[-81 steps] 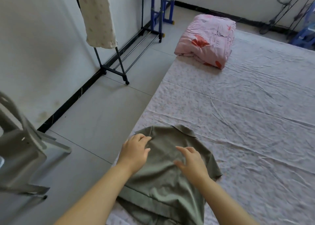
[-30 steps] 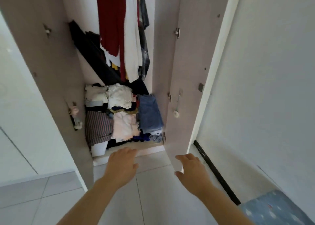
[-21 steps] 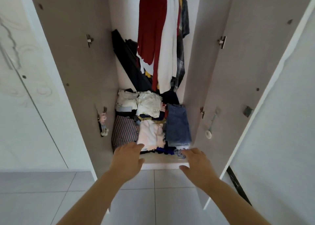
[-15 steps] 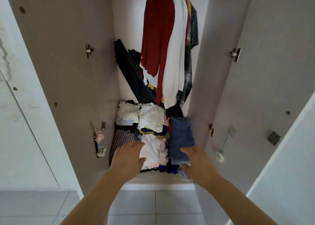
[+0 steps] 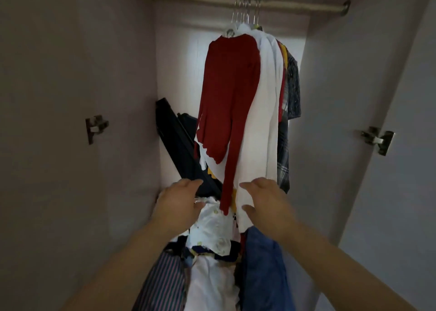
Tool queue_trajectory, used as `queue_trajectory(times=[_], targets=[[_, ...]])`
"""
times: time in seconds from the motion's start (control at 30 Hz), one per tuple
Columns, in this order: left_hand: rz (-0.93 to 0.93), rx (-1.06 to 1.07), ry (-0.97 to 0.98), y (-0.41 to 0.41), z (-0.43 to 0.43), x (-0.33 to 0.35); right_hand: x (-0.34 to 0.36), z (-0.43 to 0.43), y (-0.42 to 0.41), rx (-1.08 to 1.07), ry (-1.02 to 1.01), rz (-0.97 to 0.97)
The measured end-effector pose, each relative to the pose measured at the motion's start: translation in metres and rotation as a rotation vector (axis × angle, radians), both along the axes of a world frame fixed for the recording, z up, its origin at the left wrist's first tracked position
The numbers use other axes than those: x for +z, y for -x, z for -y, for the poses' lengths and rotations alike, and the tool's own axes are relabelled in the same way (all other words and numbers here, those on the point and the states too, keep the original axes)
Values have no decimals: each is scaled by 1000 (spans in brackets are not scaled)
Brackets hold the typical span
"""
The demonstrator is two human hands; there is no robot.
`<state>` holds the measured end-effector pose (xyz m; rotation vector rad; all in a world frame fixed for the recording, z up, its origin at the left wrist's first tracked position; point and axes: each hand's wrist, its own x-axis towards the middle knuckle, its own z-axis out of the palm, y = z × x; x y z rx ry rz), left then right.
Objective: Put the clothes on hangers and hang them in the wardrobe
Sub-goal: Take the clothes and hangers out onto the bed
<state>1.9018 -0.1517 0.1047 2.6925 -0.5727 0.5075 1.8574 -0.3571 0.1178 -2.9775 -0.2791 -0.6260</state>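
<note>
Both hands are empty: your left hand [image 5: 179,207] and right hand [image 5: 266,204] reach with fingers relaxed and spread, well below the rail [image 5: 295,6]. The hangers [image 5: 245,12] bunch near the rail's middle, apparently all loaded. The likely step is fetching a free hanger. Part the red garment [image 5: 228,93] from the white garment [image 5: 262,133], then lift one hook clear of the rail.

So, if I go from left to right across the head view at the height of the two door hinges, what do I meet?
Left hinge → black slanted object → red garment → white garment → dark checked garment → right hinge.
</note>
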Motion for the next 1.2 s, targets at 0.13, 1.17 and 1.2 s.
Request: queue_trajectory(times=[0.13,1.17,1.2], targets=[[113,36,68,-60,14,42,51,7,-78,84,53,164],[615,-218,265,-388,58,225,326,44,-437,-200,157,909],[623,-216,253,-392,57,224,331,45,-443,-230,155,905]])
